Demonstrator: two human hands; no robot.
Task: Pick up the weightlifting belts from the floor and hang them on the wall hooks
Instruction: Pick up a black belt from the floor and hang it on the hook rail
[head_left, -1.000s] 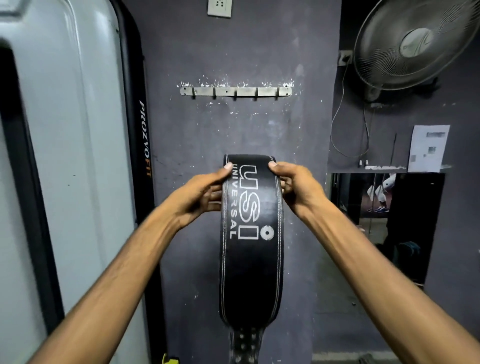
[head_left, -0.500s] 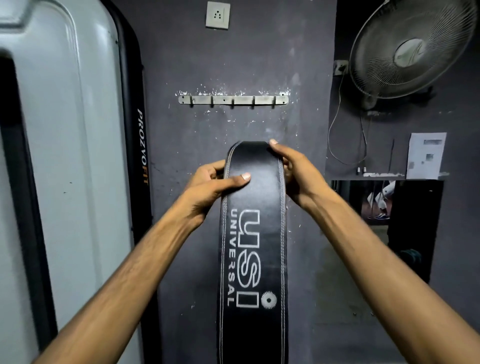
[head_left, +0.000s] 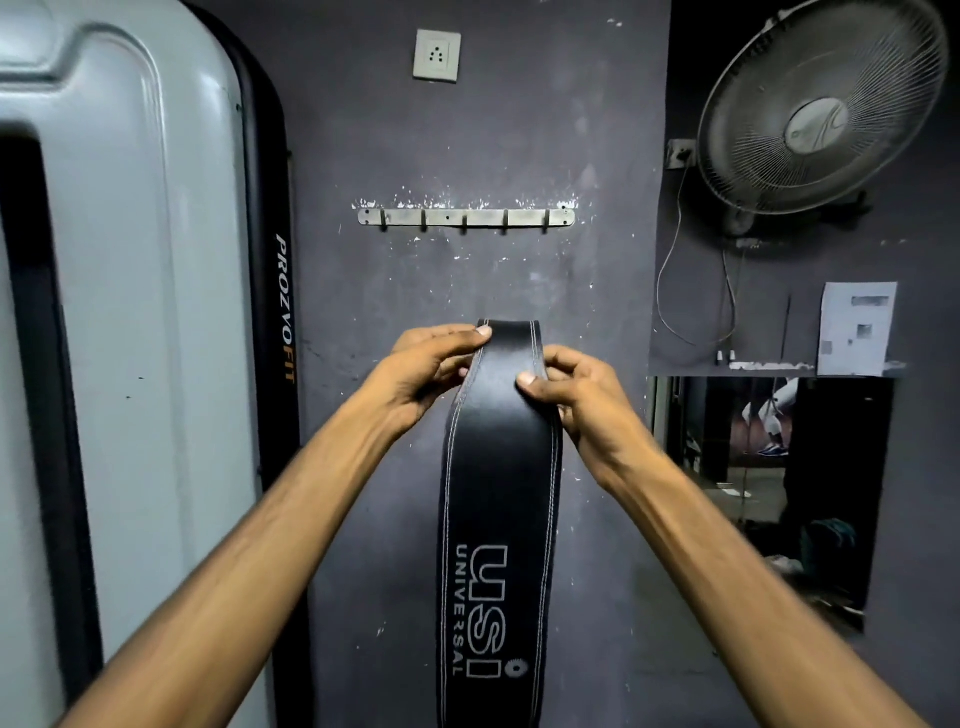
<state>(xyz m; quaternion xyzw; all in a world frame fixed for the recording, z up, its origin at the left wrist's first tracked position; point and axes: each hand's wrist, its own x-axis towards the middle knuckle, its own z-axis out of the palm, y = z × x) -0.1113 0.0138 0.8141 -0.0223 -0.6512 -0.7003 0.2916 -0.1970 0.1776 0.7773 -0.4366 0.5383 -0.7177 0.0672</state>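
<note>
While the belt (head_left: 501, 467) is pinched at its top by the left hand (head_left: 426, 371) and right hand (head_left: 576, 400) at mid-frame, it hangs lengthwise, directly below the hook rail (head_left: 466, 218).

You face a dark grey wall (head_left: 519, 130), scuffed with white flecks, with a white socket plate (head_left: 437, 55) high on it. To your left stands a pale grey machine panel (head_left: 130, 312) edged in black; to your right, a wall fan (head_left: 821, 104), a pinned paper (head_left: 856, 328) and a dim opening (head_left: 769, 478).
</note>
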